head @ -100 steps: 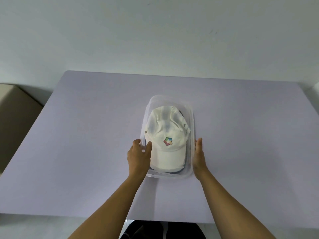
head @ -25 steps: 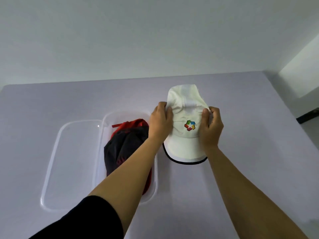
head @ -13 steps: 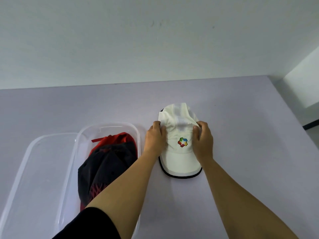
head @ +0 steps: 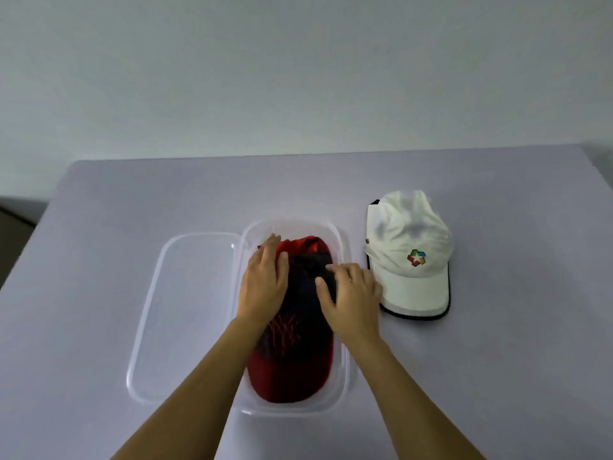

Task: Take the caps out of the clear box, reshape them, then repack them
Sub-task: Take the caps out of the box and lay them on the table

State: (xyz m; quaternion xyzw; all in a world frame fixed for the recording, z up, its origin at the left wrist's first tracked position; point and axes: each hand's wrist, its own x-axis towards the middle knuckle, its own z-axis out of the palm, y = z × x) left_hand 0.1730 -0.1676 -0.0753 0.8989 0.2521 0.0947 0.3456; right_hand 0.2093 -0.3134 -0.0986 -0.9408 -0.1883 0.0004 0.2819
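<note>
Lavender table (head: 132, 210) under grey wall (head: 298, 78), left hand (head: 265, 283) and right hand (head: 353, 293), grip loose, fingers spread on dark-and-red cap (head: 295, 353) in clear box (head: 345, 247)

Table (head: 132, 200): pale lilac top, fills the near and middle scene. Wall (head: 298, 71): plain off-white, behind the far edge. Dark surface (head: 15, 220): far left, beyond the table.
</note>
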